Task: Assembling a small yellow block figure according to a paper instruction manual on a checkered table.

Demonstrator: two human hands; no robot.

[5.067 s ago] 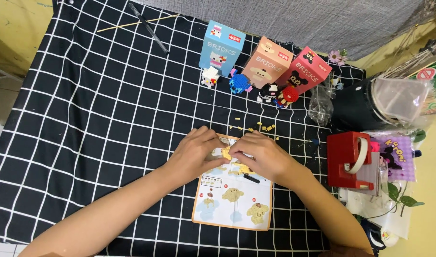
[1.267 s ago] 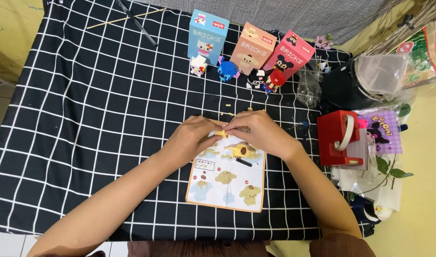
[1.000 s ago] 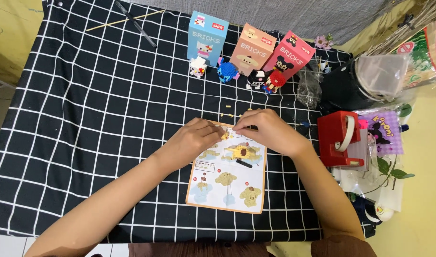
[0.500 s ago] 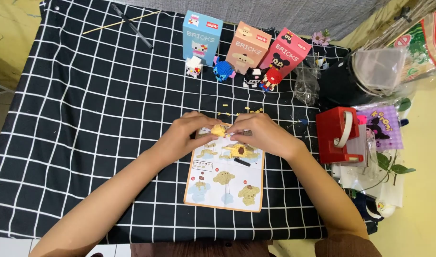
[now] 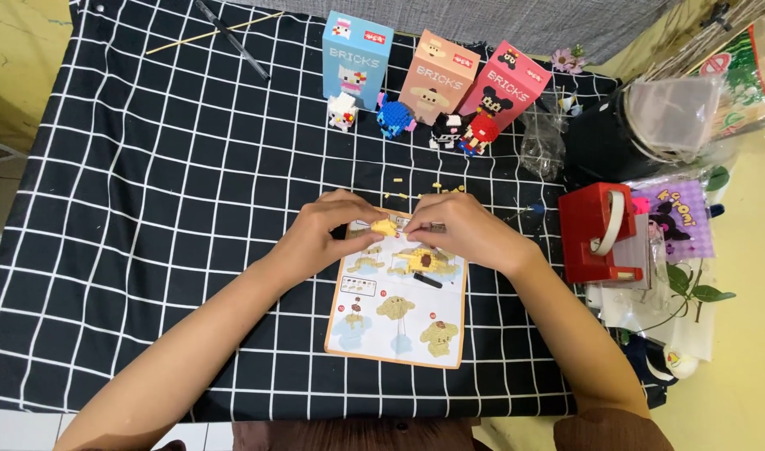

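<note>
Left hand (image 5: 328, 230) and right hand (image 5: 453, 230) pinch a small yellow brick piece (image 5: 384, 226) between them, directly above the instruction sheet (image 5: 399, 321), keeping its diagrams readable.

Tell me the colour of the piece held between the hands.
Yellow; the piece shows in the head view, between both hands.

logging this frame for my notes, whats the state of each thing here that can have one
left hand: fingers pinching the yellow brick piece
right hand: fingers on the same piece
instruction sheet: flat, picture side up
three boxes: upright, closed
four small brick figures: standing, built
loose yellow bricks: scattered on the cloth
red tape dispenser: upright, roll in it
black pen: lying flat
</note>
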